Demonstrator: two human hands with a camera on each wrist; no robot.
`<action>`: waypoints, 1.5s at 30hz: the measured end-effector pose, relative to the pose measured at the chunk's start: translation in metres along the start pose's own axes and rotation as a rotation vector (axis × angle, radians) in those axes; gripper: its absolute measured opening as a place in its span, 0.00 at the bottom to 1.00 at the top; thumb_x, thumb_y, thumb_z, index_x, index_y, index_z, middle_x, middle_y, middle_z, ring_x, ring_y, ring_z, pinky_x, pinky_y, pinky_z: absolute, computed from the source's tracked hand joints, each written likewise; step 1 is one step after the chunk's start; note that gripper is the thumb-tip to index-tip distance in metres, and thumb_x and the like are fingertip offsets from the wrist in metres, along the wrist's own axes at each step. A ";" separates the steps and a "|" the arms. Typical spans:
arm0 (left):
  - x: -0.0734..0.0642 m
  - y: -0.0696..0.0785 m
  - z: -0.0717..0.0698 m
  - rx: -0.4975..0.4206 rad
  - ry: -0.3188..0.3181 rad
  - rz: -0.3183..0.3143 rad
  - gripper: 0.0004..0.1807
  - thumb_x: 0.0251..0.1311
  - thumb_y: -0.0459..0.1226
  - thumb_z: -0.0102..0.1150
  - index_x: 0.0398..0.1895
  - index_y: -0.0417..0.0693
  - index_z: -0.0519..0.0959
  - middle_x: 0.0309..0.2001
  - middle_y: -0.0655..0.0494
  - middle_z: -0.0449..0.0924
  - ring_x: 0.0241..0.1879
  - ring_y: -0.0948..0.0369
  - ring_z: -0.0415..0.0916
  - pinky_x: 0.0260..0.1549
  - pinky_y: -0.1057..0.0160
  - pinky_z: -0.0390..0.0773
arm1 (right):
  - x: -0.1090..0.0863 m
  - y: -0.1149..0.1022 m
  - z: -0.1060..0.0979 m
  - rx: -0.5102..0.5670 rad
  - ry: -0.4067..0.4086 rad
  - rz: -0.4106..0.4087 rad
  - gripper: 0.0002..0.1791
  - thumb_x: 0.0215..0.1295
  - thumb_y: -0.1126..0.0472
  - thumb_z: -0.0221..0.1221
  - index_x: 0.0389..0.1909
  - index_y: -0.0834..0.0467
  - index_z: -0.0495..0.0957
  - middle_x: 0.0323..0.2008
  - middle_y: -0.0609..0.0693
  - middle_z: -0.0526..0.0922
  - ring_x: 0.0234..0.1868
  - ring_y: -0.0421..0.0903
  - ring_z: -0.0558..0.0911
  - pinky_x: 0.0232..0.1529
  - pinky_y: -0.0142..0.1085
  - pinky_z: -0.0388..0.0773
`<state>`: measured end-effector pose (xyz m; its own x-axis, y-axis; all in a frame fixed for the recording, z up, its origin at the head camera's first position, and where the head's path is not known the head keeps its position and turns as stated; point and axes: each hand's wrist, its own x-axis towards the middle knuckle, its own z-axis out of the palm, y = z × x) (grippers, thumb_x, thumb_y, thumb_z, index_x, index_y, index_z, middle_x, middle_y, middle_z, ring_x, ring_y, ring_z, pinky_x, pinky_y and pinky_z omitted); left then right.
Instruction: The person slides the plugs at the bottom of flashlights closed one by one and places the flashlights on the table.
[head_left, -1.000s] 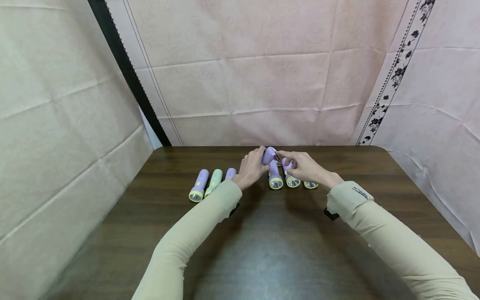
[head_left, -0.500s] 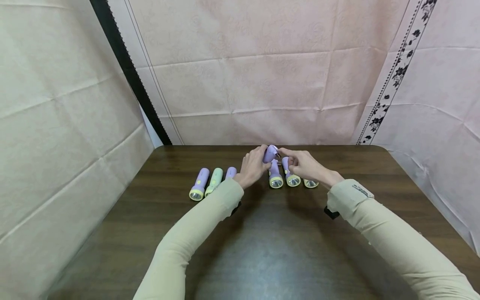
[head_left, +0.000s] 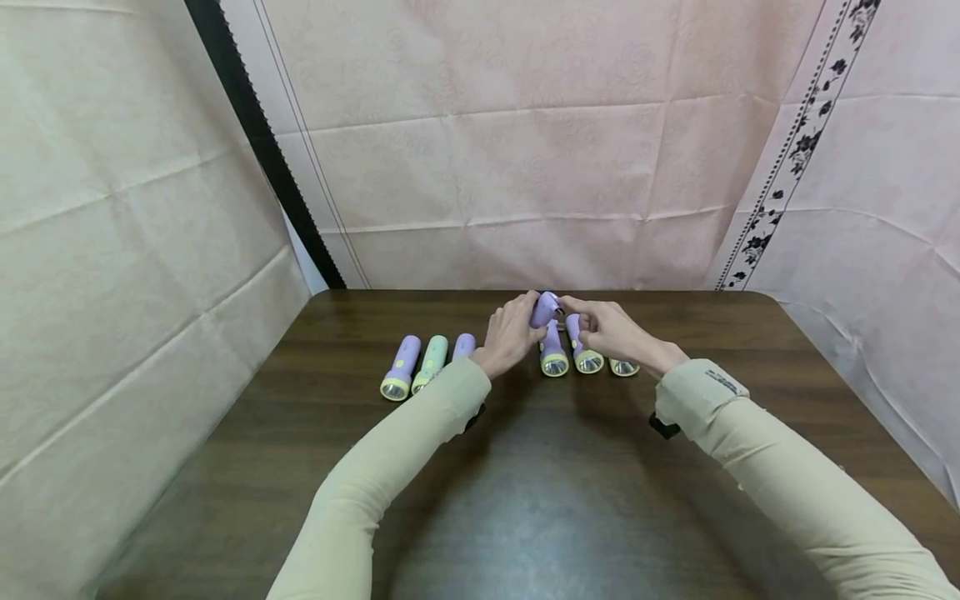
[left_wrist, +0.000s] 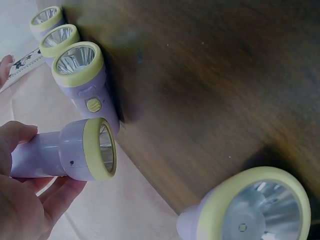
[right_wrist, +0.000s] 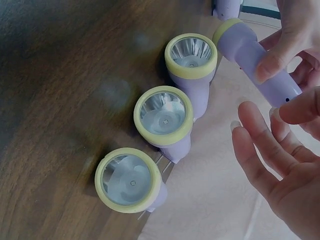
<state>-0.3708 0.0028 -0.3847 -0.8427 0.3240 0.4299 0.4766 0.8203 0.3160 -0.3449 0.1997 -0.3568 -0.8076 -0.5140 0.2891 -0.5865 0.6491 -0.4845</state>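
Observation:
My left hand (head_left: 512, 335) grips a purple flashlight (head_left: 545, 309) with a yellow rim, raised above the far part of the table. Its lens end points back into the palm side, and its tail points toward my right hand (head_left: 617, 335). In the right wrist view, a fingertip of the right hand lies against the tail of this flashlight (right_wrist: 262, 72), while the other fingers extend loosely below. A small dark metal piece shows at the tail in the head view. Below my hands lie a purple flashlight (head_left: 553, 354) and a second purple flashlight (head_left: 585, 354).
Another flashlight (head_left: 624, 367) lies partly hidden under the right hand. On the left are a purple flashlight (head_left: 401, 367), a green flashlight (head_left: 431, 362) and a purple flashlight (head_left: 462, 346) partly behind the left arm. Thin metal prongs (right_wrist: 162, 162) show beside the right row. Cloth (head_left: 480, 167) hangs behind the table.
The held flashlight has shifted slightly right and its tail has turned a little. The right index fingertip stays at the tail. The flashlights on the table have not moved.

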 end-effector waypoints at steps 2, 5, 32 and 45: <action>0.000 0.000 0.000 0.000 -0.001 0.003 0.20 0.56 0.41 0.66 0.50 0.48 0.72 0.42 0.53 0.81 0.36 0.55 0.80 0.33 0.56 0.78 | 0.000 0.000 0.000 -0.003 -0.004 0.005 0.38 0.52 0.74 0.53 0.69 0.61 0.63 0.22 0.48 0.71 0.20 0.39 0.66 0.24 0.31 0.65; 0.000 0.001 0.000 0.004 -0.003 0.010 0.21 0.56 0.41 0.66 0.51 0.48 0.72 0.42 0.53 0.80 0.36 0.56 0.80 0.33 0.57 0.79 | 0.000 -0.001 -0.001 -0.011 -0.002 0.007 0.38 0.52 0.74 0.54 0.69 0.60 0.63 0.22 0.48 0.70 0.20 0.39 0.66 0.25 0.31 0.65; -0.002 0.008 -0.002 0.064 -0.052 0.003 0.22 0.56 0.43 0.66 0.50 0.50 0.69 0.39 0.54 0.79 0.33 0.57 0.79 0.29 0.58 0.78 | 0.001 0.001 0.001 -0.039 0.024 0.006 0.39 0.51 0.73 0.55 0.69 0.57 0.64 0.20 0.47 0.71 0.21 0.40 0.67 0.26 0.32 0.66; 0.010 0.012 -0.022 0.132 -0.060 -0.014 0.28 0.53 0.51 0.68 0.48 0.48 0.66 0.34 0.52 0.80 0.31 0.55 0.81 0.26 0.57 0.78 | -0.001 0.003 -0.015 0.012 0.049 0.027 0.38 0.58 0.71 0.54 0.72 0.58 0.58 0.30 0.55 0.82 0.27 0.44 0.78 0.35 0.37 0.75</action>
<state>-0.3679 0.0056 -0.3579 -0.8644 0.3368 0.3732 0.4313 0.8783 0.2062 -0.3467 0.2108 -0.3467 -0.8252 -0.4681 0.3161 -0.5641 0.6551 -0.5026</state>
